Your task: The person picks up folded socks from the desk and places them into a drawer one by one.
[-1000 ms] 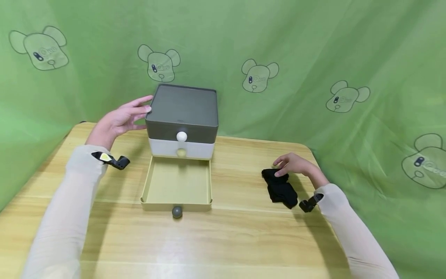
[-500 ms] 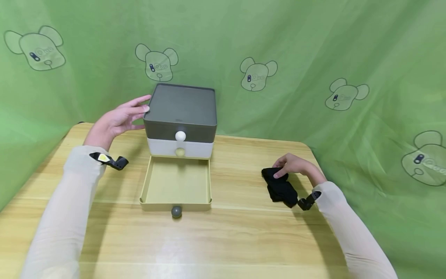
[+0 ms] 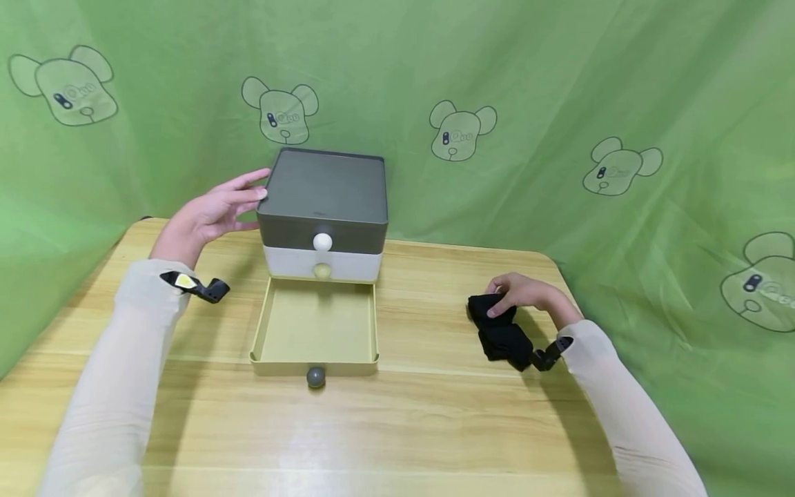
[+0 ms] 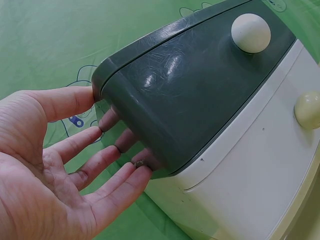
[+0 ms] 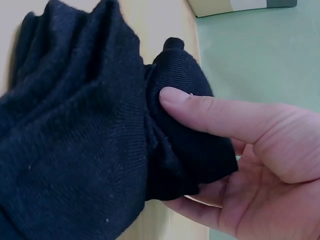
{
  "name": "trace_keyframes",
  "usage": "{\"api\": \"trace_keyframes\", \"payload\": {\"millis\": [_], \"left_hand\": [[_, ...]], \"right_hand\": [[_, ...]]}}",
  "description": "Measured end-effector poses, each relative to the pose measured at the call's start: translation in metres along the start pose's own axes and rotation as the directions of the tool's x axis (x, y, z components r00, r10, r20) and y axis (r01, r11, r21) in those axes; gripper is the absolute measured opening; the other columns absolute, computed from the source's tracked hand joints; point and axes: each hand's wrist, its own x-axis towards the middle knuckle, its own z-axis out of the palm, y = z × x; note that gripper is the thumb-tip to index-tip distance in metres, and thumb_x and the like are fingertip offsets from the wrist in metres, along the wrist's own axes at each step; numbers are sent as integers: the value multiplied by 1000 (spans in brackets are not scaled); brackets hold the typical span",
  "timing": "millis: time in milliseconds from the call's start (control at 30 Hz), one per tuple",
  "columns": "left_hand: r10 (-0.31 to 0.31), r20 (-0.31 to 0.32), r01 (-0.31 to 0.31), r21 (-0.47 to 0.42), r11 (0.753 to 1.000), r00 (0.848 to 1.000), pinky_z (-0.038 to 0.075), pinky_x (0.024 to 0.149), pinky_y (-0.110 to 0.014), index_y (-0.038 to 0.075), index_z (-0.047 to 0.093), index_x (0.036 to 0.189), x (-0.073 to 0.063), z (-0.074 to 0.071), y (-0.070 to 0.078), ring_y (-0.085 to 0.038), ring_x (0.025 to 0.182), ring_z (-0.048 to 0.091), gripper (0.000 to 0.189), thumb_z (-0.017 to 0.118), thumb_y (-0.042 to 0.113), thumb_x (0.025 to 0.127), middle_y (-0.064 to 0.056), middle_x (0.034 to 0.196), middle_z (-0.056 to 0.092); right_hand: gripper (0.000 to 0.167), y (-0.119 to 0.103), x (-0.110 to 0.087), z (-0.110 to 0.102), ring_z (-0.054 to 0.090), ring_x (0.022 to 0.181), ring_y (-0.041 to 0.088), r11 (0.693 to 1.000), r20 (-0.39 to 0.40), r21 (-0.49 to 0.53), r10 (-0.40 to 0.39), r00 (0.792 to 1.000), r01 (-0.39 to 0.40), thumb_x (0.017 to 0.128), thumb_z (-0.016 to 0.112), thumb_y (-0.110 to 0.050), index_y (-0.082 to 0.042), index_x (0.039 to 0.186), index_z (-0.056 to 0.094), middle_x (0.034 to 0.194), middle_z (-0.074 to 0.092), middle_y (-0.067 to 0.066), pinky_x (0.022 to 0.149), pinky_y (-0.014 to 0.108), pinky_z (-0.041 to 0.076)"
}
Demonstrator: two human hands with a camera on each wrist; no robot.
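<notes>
A small drawer cabinet (image 3: 326,186) has a dark grey top drawer, a white middle drawer and a cream bottom drawer (image 3: 317,328), which is pulled out with nothing in it. My left hand (image 3: 211,215) touches the cabinet's left side with extended fingertips, the thumb at the upper edge in the left wrist view. At right, my right hand (image 3: 524,291) pinches one end of some black knitted fabric, apparently socks (image 3: 504,339). In the right wrist view the thumb (image 5: 200,111) presses on the ribbed fabric (image 5: 75,135); the other fingers are partly hidden behind it.
A wooden table (image 3: 422,421) carries everything. Behind it and along the sides hangs a green curtain (image 3: 397,83) printed with bear heads. The grey knob (image 3: 315,377) of the pulled-out drawer sticks out toward me.
My right fingers have come down behind the black socks and closed on them, and the gripped end has risen slightly. The left hand stays at the cabinet; the head view has shifted a little.
</notes>
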Motion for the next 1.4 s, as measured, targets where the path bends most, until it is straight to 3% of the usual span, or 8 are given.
{"api": "trace_keyframes", "payload": {"millis": [300,600,800,1000,1133,1233,1400], "left_hand": [[5,1,-5,-4,1000,1000,7,128,-62,33,18,164,0,-1,-3,-26,160,-2,73,57,18,104,2,174,-7],[5,-3,-5,-7,1000,1000,8,128,-62,32,18,164,1,-1,-4,-27,160,0,72,56,17,104,1,174,-5],[2,-2,-2,-6,1000,1000,7,129,-62,33,18,163,0,-1,-5,-27,160,-5,73,57,18,104,1,174,-8],[4,-1,-4,0,1000,1000,7,128,-62,34,18,163,0,0,-4,-27,160,-5,73,57,18,104,1,174,-8],[7,2,-7,3,1000,1000,7,128,-62,34,18,163,-1,0,-3,-27,160,-4,73,57,19,104,2,174,-8],[9,4,-9,7,1000,1000,7,128,-62,34,17,163,0,-1,-2,-27,160,-2,73,58,20,104,1,174,-6],[14,6,-14,21,1000,1000,8,128,-62,34,16,164,1,-2,-1,-27,160,4,73,57,20,104,-2,174,0]], "right_hand": [[41,0,9,-2,58,122,35,998,11,62,-28,1000,27,89,79,-17,0,122,63,134,59,24,84,30,55],[49,-18,11,-7,61,111,20,989,40,149,-3,999,-3,92,76,-16,0,135,58,142,53,25,87,30,57],[54,-38,8,-10,60,118,17,988,15,155,-28,1000,25,92,76,-20,1,139,57,146,55,20,101,33,53],[54,-79,2,-9,59,120,20,986,-32,156,-52,998,56,91,77,-18,3,137,59,145,55,19,104,37,53],[45,-116,-2,1,64,103,12,968,-20,220,-121,992,123,92,75,-12,5,130,60,121,67,9,95,28,55],[34,-147,-6,12,67,91,10,942,5,274,-201,980,191,94,71,-8,4,123,60,103,69,1,86,27,58],[26,-195,-12,33,70,89,16,906,51,304,-324,945,295,98,64,-6,-1,121,54,104,68,7,82,34,62]]}}
